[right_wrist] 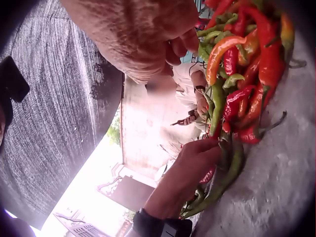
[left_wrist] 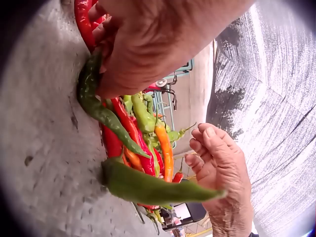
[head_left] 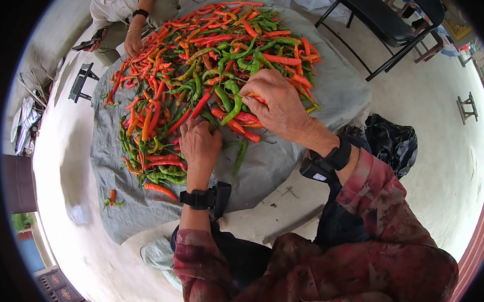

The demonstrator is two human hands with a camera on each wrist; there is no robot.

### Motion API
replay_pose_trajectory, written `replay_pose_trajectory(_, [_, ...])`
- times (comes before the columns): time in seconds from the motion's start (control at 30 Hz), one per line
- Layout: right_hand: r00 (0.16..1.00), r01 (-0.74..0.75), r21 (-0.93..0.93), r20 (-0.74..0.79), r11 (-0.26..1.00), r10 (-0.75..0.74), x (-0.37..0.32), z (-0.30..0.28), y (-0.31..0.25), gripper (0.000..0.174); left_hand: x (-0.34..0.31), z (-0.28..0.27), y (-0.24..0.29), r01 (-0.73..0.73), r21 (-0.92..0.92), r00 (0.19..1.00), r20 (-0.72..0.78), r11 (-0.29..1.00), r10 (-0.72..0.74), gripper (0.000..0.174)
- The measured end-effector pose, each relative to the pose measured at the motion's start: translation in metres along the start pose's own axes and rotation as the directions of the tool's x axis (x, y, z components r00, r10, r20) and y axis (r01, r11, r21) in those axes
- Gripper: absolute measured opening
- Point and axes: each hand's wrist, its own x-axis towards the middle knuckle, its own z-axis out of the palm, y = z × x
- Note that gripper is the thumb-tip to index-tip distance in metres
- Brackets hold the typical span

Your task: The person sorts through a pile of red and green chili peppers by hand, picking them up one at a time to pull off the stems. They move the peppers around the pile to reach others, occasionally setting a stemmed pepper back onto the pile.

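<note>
My left hand [head_left: 200, 144] is down at the near edge of a heap of chili peppers [head_left: 195, 61]. In the left wrist view its curled fingers hold the top of a dark green chili pepper [left_wrist: 101, 111], beside a red chili pepper [left_wrist: 84, 24]; the palm hides part of the grip. The right wrist view shows the left fingers at green chilies [right_wrist: 232, 170]. Over the right side of the heap hovers my right hand [head_left: 278, 103], fingers loosely bent near a green chili [head_left: 232, 109]. Nothing shows between its thumb and fingers in the left wrist view.
The red, orange and green heap lies on a grey sheet [head_left: 336, 87]. Across it, another person's hand [head_left: 133, 43] touches the peppers. A black folding chair [head_left: 376, 18], black plastic bag [head_left: 395, 141] and small stool [head_left: 82, 82] stand around the sheet.
</note>
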Motion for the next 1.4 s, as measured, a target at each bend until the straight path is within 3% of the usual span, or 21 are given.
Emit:
replay_pose_trajectory(0.4, [1.000, 0.012, 0.032, 0.028, 0.999, -0.013, -0.001, 0.007, -0.003, 0.006, 0.002, 0.008, 0.000, 0.026, -0.041, 0.996, -0.079, 0.999, -0.029, 0.016])
replay_pose_trajectory(0.53, [0.999, 0.027, 0.010, 0.028, 1.000, -0.027, 0.000, 0.006, 0.000, 0.006, 0.000, 0.000, -0.002, 0.028, -0.124, 0.999, -0.012, 0.992, -0.030, 0.016])
replay_pose_trajectory(0.6, [0.999, 0.020, 0.002, 0.039, 1.000, -0.020, -0.001, 0.006, -0.001, 0.007, -0.005, -0.009, -0.001, -0.117, -0.255, 0.984, -0.160, 0.960, 0.078, 0.014])
replay_pose_trajectory(0.63, [0.999, 0.018, -0.010, 0.050, 1.000, -0.017, 0.000, 0.004, -0.001, 0.007, -0.006, -0.014, 0.000, -0.129, -0.262, 0.982, -0.166, 0.956, 0.087, 0.014])
replay_pose_trajectory(0.7, [0.995, -0.001, -0.001, 0.097, 1.000, 0.001, -0.002, 0.006, -0.004, 0.010, -0.012, -0.022, 0.000, -0.100, -0.446, 0.990, -0.131, 0.889, 0.046, 0.012])
replay_pose_trajectory(0.77, [0.988, -0.017, 0.006, 0.152, 1.000, 0.016, -0.004, 0.006, -0.006, 0.014, -0.020, -0.026, 0.005, -0.111, -0.501, 0.991, -0.118, 0.858, 0.060, 0.010])
replay_pose_trajectory(0.9, [0.963, 0.116, 0.007, 0.244, 0.993, -0.115, -0.011, 0.019, -0.011, 0.021, -0.035, -0.042, 0.014, -0.099, -0.646, 0.995, -0.058, 0.757, 0.080, 0.009])
replay_pose_trajectory(0.97, [0.929, 0.205, 0.029, 0.310, 0.978, -0.203, -0.015, 0.024, -0.013, 0.022, -0.040, -0.046, 0.013, 0.156, -0.883, 0.984, 0.179, 0.443, 0.010, 0.011])
replay_pose_trajectory(1.0, [0.927, 0.210, 0.033, 0.311, 0.977, -0.210, -0.015, 0.026, -0.015, 0.022, -0.042, -0.048, 0.013, 0.154, -0.883, 0.985, 0.174, 0.443, 0.005, 0.011])
replay_pose_trajectory(1.07, [0.883, 0.177, 0.065, 0.429, 0.982, -0.188, -0.014, 0.028, -0.017, 0.018, -0.043, -0.052, 0.012, 0.223, -0.930, 0.974, 0.227, 0.292, -0.020, 0.016])
replay_pose_trajectory(1.1, [0.882, 0.185, 0.062, 0.429, 0.981, -0.193, -0.012, 0.030, -0.016, 0.018, -0.041, -0.053, 0.010, 0.215, -0.933, 0.976, 0.219, 0.288, -0.019, 0.016])
replay_pose_trajectory(1.17, [0.920, 0.068, 0.152, 0.373, 0.986, -0.121, -0.011, 0.032, -0.015, 0.020, -0.036, -0.053, 0.004, 0.119, -0.960, 0.992, 0.101, 0.254, -0.081, 0.019])
replay_pose_trajectory(1.2, [0.921, 0.075, 0.140, 0.369, 0.987, -0.122, -0.008, 0.030, -0.015, 0.020, -0.032, -0.052, 0.002, 0.017, -0.937, 0.996, -0.014, 0.349, -0.085, 0.018])
replay_pose_trajectory(1.23, [0.931, -0.073, 0.210, 0.366, 0.975, -0.009, -0.005, 0.027, -0.014, 0.022, -0.028, -0.053, -0.001, 0.000, -0.941, 0.997, -0.026, 0.339, -0.073, 0.018])
replay_pose_trajectory(1.27, [0.924, -0.216, 0.275, 0.369, 0.937, 0.105, -0.001, 0.021, -0.013, 0.026, -0.027, -0.054, -0.005, -0.121, -0.668, 0.987, -0.161, 0.734, 0.017, 0.018])
replay_pose_trajectory(1.3, [0.928, -0.204, 0.252, 0.356, 0.946, 0.105, 0.000, 0.020, -0.011, 0.026, -0.025, -0.054, -0.008, -0.214, -0.233, 0.956, -0.247, 0.949, 0.156, 0.020])
replay_pose_trajectory(1.33, [0.921, -0.277, 0.332, 0.360, 0.902, 0.151, -0.004, 0.023, -0.007, 0.033, -0.025, -0.045, -0.013, -0.236, -0.022, 0.948, -0.225, 0.972, 0.225, 0.024])
replay_pose_trajectory(1.4, [0.918, -0.347, 0.402, 0.333, 0.847, 0.218, -0.014, 0.033, 0.003, 0.043, -0.021, -0.014, -0.032, -0.235, 0.050, 0.955, -0.176, 0.971, 0.241, 0.025])
